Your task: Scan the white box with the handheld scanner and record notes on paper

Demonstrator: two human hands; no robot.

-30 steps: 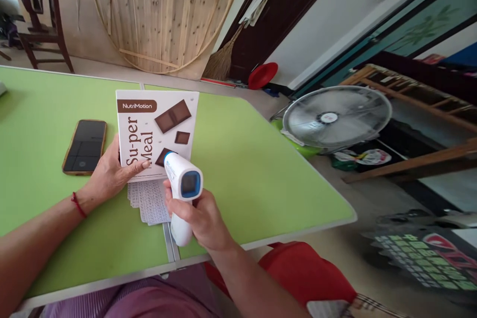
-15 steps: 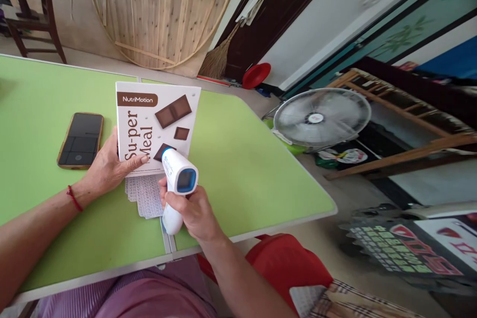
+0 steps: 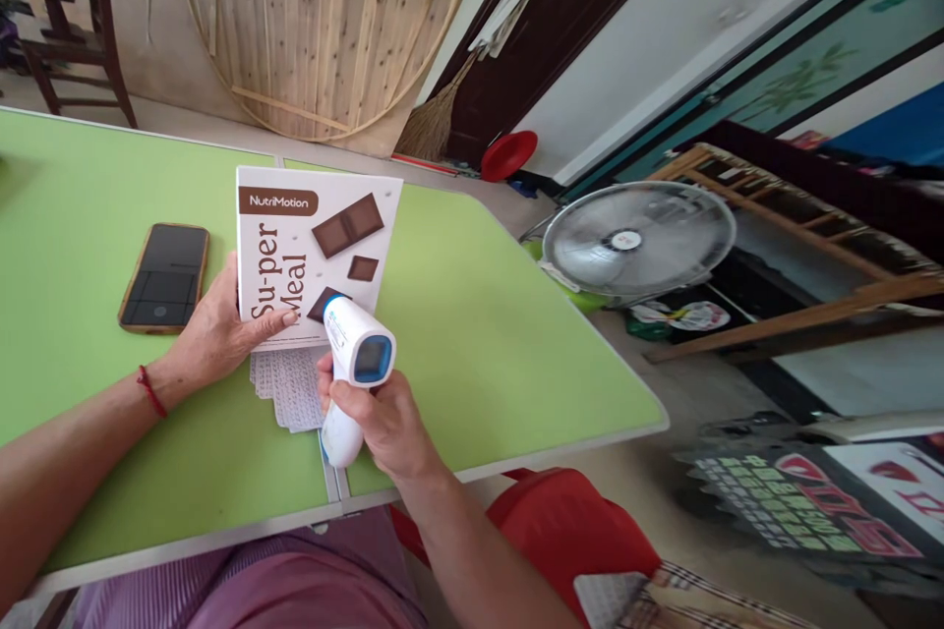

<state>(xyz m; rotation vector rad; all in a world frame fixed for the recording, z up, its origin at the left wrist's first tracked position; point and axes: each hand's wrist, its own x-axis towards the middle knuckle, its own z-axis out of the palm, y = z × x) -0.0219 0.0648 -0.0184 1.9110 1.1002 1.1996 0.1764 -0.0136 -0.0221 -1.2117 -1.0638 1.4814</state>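
Note:
A white box (image 3: 317, 246) with brown "NutriMotion Su-per Meal" print and chocolate pictures is held up by its lower left edge in my left hand (image 3: 225, 324), thumb across its front. My right hand (image 3: 380, 418) grips the handle of a white infrared thermometer (image 3: 350, 339) with a blue nose. Its nose points at the lower part of the box, and its small screen faces me. Whether nose and box touch, I cannot tell. Sheets of paper with handwriting or print (image 3: 291, 393) lie under the box on the green table (image 3: 501, 334).
A phone (image 3: 163, 277) in a brown case lies left of my left hand. Beyond the right table edge stands a round fan (image 3: 638, 241). A red plastic stool or chair (image 3: 571, 531) is by the near edge. A round wooden board (image 3: 331, 20) leans at the back.
Both hands keep their grips on the box and the thermometer. The whole view has shifted very slightly, with things sitting a little farther right in the picture.

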